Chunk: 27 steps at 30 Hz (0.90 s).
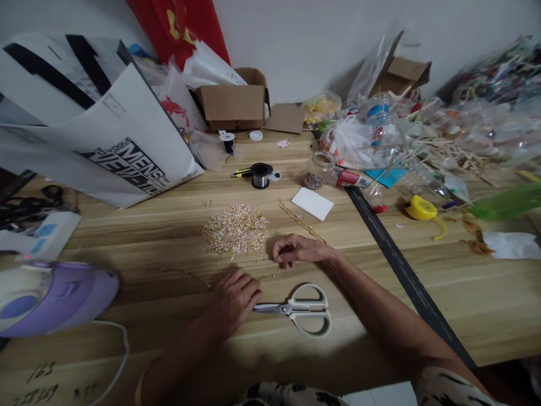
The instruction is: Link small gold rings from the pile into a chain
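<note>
My left hand (236,298) rests on the table with its fingers closed over a thin gold beaded chain (194,275). The chain shows on both sides of the hand. My right hand (298,250) is curled, thumb and fingertips close together at the table beside a pile of gold and clear beads (234,228). Whatever small thing it pinches is too small to make out. Scissors (310,309) with pale handles lie next to my left hand, their blade tips by its fingers. Just beyond my right hand lies a second gold chain (298,219).
A white card (313,203), a wire spool (261,176) and a jar of beads (316,169) stand beyond the pile. A purple-and-white appliance (71,293) is at left, a yellow tape measure (420,208) at right. Paper bag (139,152), cardboard box (234,104) and plastic clutter line the back.
</note>
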Each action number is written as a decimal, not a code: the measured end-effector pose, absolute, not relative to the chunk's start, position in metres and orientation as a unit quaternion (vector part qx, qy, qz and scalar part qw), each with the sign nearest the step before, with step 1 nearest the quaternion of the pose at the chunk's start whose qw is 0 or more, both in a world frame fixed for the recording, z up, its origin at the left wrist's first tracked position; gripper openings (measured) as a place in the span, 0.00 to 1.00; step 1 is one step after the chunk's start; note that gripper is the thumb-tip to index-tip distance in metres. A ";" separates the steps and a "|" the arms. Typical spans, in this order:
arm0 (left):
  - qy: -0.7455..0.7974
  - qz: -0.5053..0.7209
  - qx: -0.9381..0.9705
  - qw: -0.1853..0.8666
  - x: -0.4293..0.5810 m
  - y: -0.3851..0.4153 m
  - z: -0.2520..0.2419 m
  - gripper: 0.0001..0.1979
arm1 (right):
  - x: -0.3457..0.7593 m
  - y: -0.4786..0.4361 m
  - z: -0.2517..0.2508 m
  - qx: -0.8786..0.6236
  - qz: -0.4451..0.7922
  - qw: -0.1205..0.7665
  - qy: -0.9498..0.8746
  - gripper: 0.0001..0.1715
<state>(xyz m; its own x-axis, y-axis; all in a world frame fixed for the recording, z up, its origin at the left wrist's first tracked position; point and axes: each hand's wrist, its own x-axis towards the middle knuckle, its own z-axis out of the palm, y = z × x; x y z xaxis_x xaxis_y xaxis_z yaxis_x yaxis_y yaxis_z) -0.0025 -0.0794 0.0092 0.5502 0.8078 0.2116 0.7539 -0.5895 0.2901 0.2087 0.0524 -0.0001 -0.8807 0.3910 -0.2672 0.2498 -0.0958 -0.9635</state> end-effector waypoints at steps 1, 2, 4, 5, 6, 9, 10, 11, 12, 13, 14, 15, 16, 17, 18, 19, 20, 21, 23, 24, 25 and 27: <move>0.447 0.157 0.876 0.085 -0.002 -0.080 0.010 0.09 | 0.209 0.052 0.000 -0.238 0.696 0.050 -0.675 0.10; 0.449 0.152 0.876 0.088 -0.003 -0.080 0.011 0.09 | 0.209 0.052 -0.001 -0.236 0.693 0.050 -0.680 0.10; 0.451 0.147 0.876 0.091 -0.003 -0.080 0.012 0.08 | 0.209 0.053 -0.002 -0.232 0.687 0.052 -0.687 0.10; 0.451 0.146 0.876 0.091 -0.003 -0.081 0.012 0.08 | 0.209 0.053 -0.002 -0.231 0.685 0.053 -0.689 0.10; 0.449 0.147 0.877 0.090 -0.003 -0.081 0.012 0.08 | 0.209 0.053 -0.003 -0.230 0.684 0.055 -0.690 0.10; 0.444 0.150 0.880 0.080 -0.004 -0.082 0.012 0.08 | 0.209 0.053 -0.004 -0.231 0.682 0.054 -0.691 0.10; 0.443 0.150 0.881 0.077 -0.005 -0.082 0.012 0.08 | 0.209 0.053 -0.004 -0.231 0.681 0.053 -0.692 0.10; 0.443 0.151 0.881 0.077 -0.006 -0.082 0.011 0.09 | 0.209 0.053 -0.004 -0.232 0.680 0.052 -0.694 0.10; 0.443 0.153 0.880 0.080 -0.006 -0.082 0.011 0.09 | 0.209 0.053 -0.004 -0.232 0.679 0.051 -0.695 0.10; 0.444 0.159 0.877 0.089 -0.007 -0.082 0.011 0.09 | 0.209 0.053 -0.004 -0.232 0.677 0.049 -0.696 0.09; 0.447 0.165 0.873 0.102 -0.008 -0.081 0.010 0.09 | 0.209 0.053 -0.004 -0.232 0.676 0.049 -0.698 0.09; 0.450 0.173 0.868 0.117 -0.009 -0.080 0.010 0.09 | 0.209 0.053 -0.004 -0.232 0.675 0.049 -0.699 0.09; 0.455 0.181 0.862 0.134 -0.009 -0.078 0.009 0.08 | 0.209 0.053 -0.004 -0.230 0.674 0.050 -0.700 0.08; 0.459 0.188 0.856 0.148 -0.009 -0.076 0.008 0.08 | 0.208 0.053 -0.004 -0.229 0.674 0.051 -0.701 0.08; 0.462 0.194 0.851 0.158 -0.009 -0.073 0.007 0.08 | 0.208 0.053 -0.003 -0.228 0.673 0.052 -0.701 0.08; 0.464 0.199 0.848 0.163 -0.008 -0.070 0.007 0.08 | 0.208 0.053 -0.003 -0.227 0.674 0.053 -0.701 0.08; 0.462 0.205 0.848 0.161 -0.007 -0.067 0.006 0.09 | 0.208 0.053 -0.002 -0.226 0.675 0.053 -0.701 0.08; 0.459 0.206 0.850 0.156 -0.006 -0.064 0.006 0.09 | 0.208 0.053 -0.002 -0.225 0.676 0.053 -0.700 0.08; 0.451 0.187 0.861 0.141 -0.003 -0.058 0.005 0.09 | 0.208 0.053 -0.001 -0.224 0.678 0.054 -0.698 0.07; 0.446 0.173 0.868 0.135 -0.001 -0.056 0.006 0.09 | 0.208 0.053 0.000 -0.224 0.679 0.054 -0.698 0.07; 0.441 0.161 0.873 0.130 0.000 -0.054 0.006 0.09 | 0.208 0.053 0.000 -0.223 0.679 0.055 -0.698 0.07; 0.431 0.148 0.881 0.125 0.002 -0.052 0.008 0.09 | 0.207 0.053 -0.001 -0.220 0.679 0.056 -0.698 0.06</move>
